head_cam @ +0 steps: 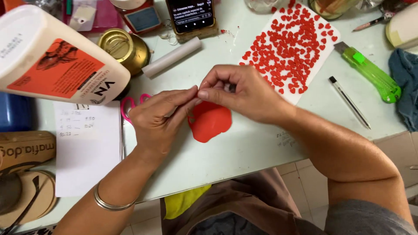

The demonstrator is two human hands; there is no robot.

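My left hand (157, 119) and my right hand (238, 92) meet fingertip to fingertip over a flat piece of rolled red clay (211, 122) on the pale table (244, 152). My right hand's thumb and forefinger pinch something small; whatever it is stays hidden between the fingers. My left hand's fingers point toward that pinch and touch it. A pink-handled pair of scissors (128, 105) lies partly under my left hand. To the right, a white card (321, 52) carries several small red hearts (292, 48).
A big white bottle with an orange label (56, 56) looms at the left. A gold tin (123, 47), a white roller (172, 57), a phone (191, 15), a green utility knife (370, 72), a pen (349, 102) and a notepad (87, 148) lie around. A blue cloth (405, 87) sits at the right edge.
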